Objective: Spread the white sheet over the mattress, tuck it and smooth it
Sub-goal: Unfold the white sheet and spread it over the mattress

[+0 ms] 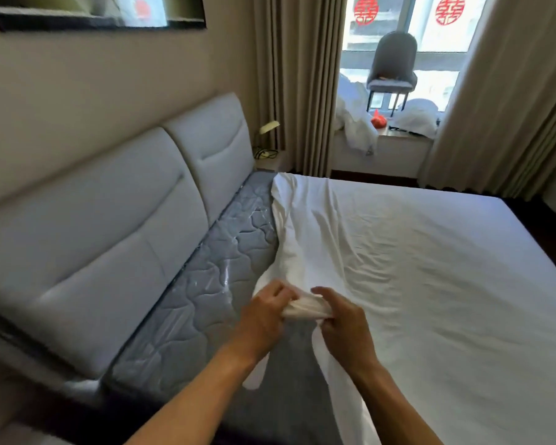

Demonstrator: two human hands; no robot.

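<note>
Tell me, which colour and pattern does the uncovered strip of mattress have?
Grey-blue, quilted in wavy curved stitching, on the mattress beside the white sheet; the head view shows it.

Daylight pours from the window (pixel 437 36), its panes blown out to white; the sheet (pixel 430 268) nearest it glows bright; glare streaks the mattress (pixel 206 284) plastic; hands (pixel 305 311) slightly motion-blurred; wide-angle bending warps edges far from the window.
</note>
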